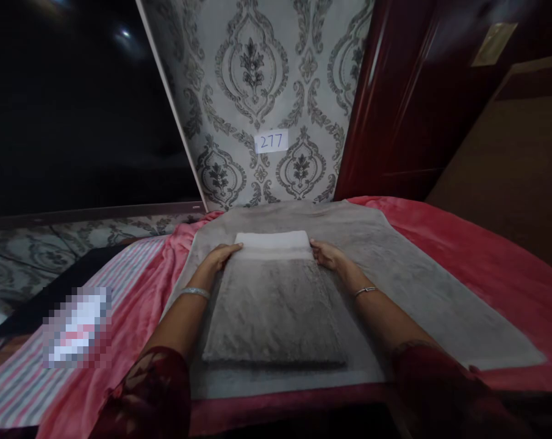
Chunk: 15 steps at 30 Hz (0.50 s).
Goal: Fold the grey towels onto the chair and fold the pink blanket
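Observation:
A folded grey plush towel (271, 311) lies in front of me, with a paler band (272, 244) across its far end. At its far left corner, my left hand (223, 255) pinches the edge, thumb on top and the other fingers mostly hidden. My right hand (329, 255) grips the far right corner in much the same way. The near end rests on a larger grey cloth (440, 305); whether the far end is lifted off it, I cannot tell. A bracelet is on each wrist.
A red blanket (463, 244) lies under the grey cloth. To the left are a bunched pink cloth (143, 311), a striped cloth (14, 390) and a blurred patch. Behind stand a large dark screen (74, 110), patterned wall with a paper marked 277 (271, 141), and a dark red door (404, 103).

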{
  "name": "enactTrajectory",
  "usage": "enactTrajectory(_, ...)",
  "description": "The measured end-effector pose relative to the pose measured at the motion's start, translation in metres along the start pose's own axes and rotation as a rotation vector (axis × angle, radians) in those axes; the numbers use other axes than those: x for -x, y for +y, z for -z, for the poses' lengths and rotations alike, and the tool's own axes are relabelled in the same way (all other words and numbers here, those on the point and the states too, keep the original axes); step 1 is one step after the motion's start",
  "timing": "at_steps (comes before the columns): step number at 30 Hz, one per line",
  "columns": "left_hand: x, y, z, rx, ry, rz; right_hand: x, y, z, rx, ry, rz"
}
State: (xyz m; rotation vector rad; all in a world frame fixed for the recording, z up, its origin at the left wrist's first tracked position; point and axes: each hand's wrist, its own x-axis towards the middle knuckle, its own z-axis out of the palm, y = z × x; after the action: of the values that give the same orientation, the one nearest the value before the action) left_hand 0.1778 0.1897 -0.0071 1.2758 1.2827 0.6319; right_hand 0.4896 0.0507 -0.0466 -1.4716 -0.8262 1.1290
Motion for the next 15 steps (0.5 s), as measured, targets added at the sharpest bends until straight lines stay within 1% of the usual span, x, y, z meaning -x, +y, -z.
enactTrajectory(3,-0.001,-0.001,-0.002,-0.088,0.054,-0.038,-0.004,0.000,-0.006,0.035,0.070,-0.033)
enactTrajectory(8,-0.002,-0.012,-0.012,-0.148,0.242,-0.144,-0.010,0.002,-0.021,0.097,0.239,0.048)
enactTrajectory(10,-0.001,-0.016,-0.014,-0.151,0.278,-0.153,-0.009,0.004,-0.024,0.110,0.290,0.064)
enactTrajectory(13,0.004,-0.014,-0.012,-0.130,0.241,-0.133,-0.003,0.005,-0.023,0.094,0.290,0.058)
enactTrajectory(15,0.011,-0.012,-0.009,-0.099,0.175,-0.111,0.005,0.005,-0.017,0.057,0.228,0.043)
